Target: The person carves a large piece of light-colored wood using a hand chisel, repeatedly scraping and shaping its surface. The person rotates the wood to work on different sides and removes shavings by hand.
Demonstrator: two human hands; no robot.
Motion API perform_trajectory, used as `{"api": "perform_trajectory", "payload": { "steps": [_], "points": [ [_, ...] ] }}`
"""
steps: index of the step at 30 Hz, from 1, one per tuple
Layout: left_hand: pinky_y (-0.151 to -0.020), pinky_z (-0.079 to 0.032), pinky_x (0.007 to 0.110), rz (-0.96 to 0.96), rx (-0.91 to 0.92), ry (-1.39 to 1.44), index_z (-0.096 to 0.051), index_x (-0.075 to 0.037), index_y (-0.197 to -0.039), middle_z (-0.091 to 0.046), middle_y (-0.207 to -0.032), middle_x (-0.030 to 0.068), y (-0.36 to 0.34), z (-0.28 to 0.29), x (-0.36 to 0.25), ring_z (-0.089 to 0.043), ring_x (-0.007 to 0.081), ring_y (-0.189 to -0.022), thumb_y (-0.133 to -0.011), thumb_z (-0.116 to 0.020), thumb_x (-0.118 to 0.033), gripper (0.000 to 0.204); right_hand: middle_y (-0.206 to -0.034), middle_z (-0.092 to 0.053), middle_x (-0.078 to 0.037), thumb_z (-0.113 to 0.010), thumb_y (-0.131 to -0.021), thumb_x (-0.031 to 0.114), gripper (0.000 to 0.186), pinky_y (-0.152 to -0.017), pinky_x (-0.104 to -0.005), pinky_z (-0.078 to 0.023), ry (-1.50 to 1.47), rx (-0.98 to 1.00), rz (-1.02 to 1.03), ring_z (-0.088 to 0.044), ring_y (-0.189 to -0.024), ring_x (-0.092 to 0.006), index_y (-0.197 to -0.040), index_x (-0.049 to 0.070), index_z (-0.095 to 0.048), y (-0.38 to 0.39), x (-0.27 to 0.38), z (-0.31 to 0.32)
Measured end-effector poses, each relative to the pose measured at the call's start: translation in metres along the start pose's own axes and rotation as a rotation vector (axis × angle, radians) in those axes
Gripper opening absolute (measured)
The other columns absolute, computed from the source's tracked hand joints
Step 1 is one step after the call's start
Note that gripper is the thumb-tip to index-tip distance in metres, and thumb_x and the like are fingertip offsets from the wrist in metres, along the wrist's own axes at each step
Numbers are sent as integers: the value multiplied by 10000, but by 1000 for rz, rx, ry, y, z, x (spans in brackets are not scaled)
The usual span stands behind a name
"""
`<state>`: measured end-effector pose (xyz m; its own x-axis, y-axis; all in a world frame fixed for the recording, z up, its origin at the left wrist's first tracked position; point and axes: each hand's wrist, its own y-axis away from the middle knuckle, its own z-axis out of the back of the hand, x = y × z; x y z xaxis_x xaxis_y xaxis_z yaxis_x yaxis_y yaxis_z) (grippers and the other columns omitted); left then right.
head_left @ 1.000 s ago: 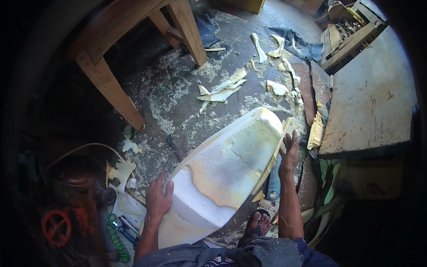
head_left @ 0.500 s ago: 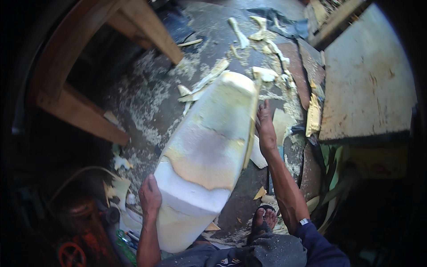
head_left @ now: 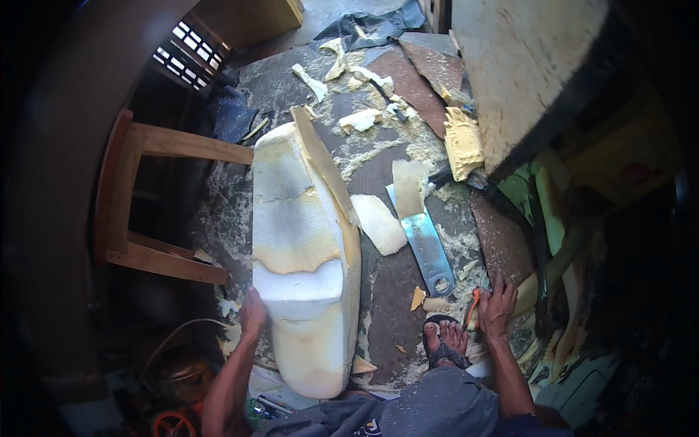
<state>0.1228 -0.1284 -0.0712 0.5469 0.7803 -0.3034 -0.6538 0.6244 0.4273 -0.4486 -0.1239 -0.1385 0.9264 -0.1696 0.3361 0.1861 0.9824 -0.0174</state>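
- Fingers of the left hand point(head_left: 253, 315): the thumb side lies against the left edge of the foam point(head_left: 302, 288); the other fingers are out of sight, so how far they part or whether they grip cannot be told.
- Fingers of the right hand point(head_left: 498, 309): bent, with small gaps at the tips, just beside an orange tool point(head_left: 474, 304); whether they touch or hold it cannot be told.
- The foam stretches right of the left fingers and well left of the right ones, its far end beyond both hands and its near end closer to the body. A tan strip point(head_left: 320, 159) lies along its far right edge.
- Ahead and left of the right fingers lie a blue plate point(head_left: 431, 256) with a hole in its near end, a scrap point(head_left: 410, 188) over its far end, and a white piece point(head_left: 380, 224) beside it.
- A sandalled foot point(head_left: 445, 339) is left of and nearer than the right fingers.
- Writing: a white print point(head_left: 373, 428) on the dark cloth point(head_left: 437, 411) between the hands, partly cut off at the lower edge.
- Hard to make out: a red wheel point(head_left: 173, 424), nearer than the left fingers, is cut off and dim.
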Motion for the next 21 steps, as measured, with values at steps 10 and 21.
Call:
{"api": "perform_trajectory", "payload": {
  "steps": [10,21],
  "points": [
    [-1150,-422,497,-705,-320,-247,-501,35,-1481,-517,-1445,285,-27,5,-178,-510,449,-1355,-1042,-576,-351,590,-1305,-572,-168,-703,-906,139,609,-984,-511,-465,140,-76,-63,-555,-1199,-363,-1481,63,-518,18,-14,10],
    [-1108,-253,835,-491,-391,-250,-300,-144,-1652,-146,-1694,292,-22,-63,-300,-68,545,-1577,-969,-634,-539,857,-1251,-611,-198,-658,-909,44,511,-941,-507,-511,-16,160,-27,-596,-1150,-391,-1411,15,-566,34,-38,42]
  ]
}}
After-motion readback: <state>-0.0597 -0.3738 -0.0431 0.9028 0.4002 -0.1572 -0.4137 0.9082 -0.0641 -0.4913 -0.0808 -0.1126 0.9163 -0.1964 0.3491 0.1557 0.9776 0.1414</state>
